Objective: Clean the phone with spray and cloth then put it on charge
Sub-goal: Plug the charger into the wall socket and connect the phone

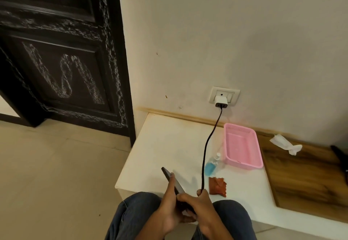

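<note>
Your left hand point(169, 207) grips phone point(174, 185), fingers curled round its edge; phone tilted on edge, long axis running away from you, near end buried between both hands. Your right hand point(199, 206) closed round black cable point(206, 145), plug end hidden in fist, just right of phone's near end. Cable runs up to charger point(221, 102) in wall socket. Next move likely hinges on lining plug with phone's near-end port. Spray bottle point(211, 164) and cloth point(218, 186) lie on surface point(160, 145) beyond right hand.
</note>
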Tool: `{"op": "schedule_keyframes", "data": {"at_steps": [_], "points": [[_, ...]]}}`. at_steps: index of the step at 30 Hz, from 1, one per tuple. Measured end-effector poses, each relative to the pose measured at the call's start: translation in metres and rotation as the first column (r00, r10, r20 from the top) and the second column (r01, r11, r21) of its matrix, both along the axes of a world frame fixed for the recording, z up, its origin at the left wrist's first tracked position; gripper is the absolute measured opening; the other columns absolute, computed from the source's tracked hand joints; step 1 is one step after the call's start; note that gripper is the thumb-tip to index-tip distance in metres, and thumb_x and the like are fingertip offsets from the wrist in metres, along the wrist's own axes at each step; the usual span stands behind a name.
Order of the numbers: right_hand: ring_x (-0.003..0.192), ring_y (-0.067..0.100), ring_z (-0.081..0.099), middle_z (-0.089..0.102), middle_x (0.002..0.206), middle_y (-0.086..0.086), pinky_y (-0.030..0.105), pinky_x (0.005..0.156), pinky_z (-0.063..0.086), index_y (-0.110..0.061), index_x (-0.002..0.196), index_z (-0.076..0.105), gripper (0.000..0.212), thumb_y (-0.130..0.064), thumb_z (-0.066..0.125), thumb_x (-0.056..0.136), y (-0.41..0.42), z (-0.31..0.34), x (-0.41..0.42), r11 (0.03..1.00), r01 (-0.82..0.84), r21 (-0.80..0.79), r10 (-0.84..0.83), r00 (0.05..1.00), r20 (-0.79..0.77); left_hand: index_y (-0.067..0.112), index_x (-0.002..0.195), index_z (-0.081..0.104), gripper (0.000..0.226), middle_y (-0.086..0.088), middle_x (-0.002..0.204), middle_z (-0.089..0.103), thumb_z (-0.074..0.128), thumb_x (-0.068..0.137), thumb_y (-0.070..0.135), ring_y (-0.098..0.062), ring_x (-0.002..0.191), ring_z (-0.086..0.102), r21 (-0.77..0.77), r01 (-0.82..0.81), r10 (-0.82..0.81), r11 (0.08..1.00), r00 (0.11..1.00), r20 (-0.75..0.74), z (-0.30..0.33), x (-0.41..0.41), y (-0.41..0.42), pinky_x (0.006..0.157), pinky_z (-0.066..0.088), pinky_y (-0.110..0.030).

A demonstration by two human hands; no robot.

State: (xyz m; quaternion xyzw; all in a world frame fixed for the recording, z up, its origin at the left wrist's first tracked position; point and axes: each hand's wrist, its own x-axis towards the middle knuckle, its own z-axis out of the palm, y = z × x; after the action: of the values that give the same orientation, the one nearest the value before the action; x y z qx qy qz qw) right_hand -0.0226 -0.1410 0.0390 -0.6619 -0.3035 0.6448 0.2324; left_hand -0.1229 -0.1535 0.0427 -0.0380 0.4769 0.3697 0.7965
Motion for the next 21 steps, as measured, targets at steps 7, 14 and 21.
{"op": "schedule_keyframes", "data": {"at_steps": [7,14,21], "points": [[0.092,0.018,0.06,0.063,0.09,0.002,0.038,0.082,0.05,-0.017,0.084,0.051,0.023,-0.037,0.062,0.086,-0.018,0.037,0.022,0.974,0.079,0.212,-0.074,0.997,-0.031,0.012,0.132,0.046,0.083,-0.018,0.118,0.063,0.03,0.081,0.076,-0.038,0.104,0.06,-0.013,-0.214,0.214,0.977,0.97,0.111,0.008,-0.002,0.002,0.085,0.045,-0.054],[0.071,0.015,0.045,0.048,0.07,0.002,0.022,0.064,0.038,-0.012,0.063,0.055,0.03,-0.007,0.05,0.092,0.001,0.064,0.032,0.926,-0.144,0.349,0.054,0.966,0.254,0.003,0.125,0.039,0.081,-0.021,0.113,0.058,0.031,0.085,0.073,-0.038,0.102,0.059,-0.072,-0.382,0.387,0.921,0.885,0.257,0.026,0.0,0.019,0.082,0.049,-0.057],[0.057,0.012,0.066,0.072,0.065,0.0,0.012,0.049,0.046,-0.006,0.08,0.07,0.005,-0.009,0.066,0.083,-0.008,0.08,0.039,0.792,-0.062,0.607,0.081,0.997,-0.005,0.001,0.138,0.036,0.079,-0.021,0.107,0.053,0.024,0.091,0.064,-0.035,0.081,0.06,-0.037,-0.34,0.336,0.94,0.898,0.285,0.034,-0.005,0.027,0.061,0.056,-0.049]]}}
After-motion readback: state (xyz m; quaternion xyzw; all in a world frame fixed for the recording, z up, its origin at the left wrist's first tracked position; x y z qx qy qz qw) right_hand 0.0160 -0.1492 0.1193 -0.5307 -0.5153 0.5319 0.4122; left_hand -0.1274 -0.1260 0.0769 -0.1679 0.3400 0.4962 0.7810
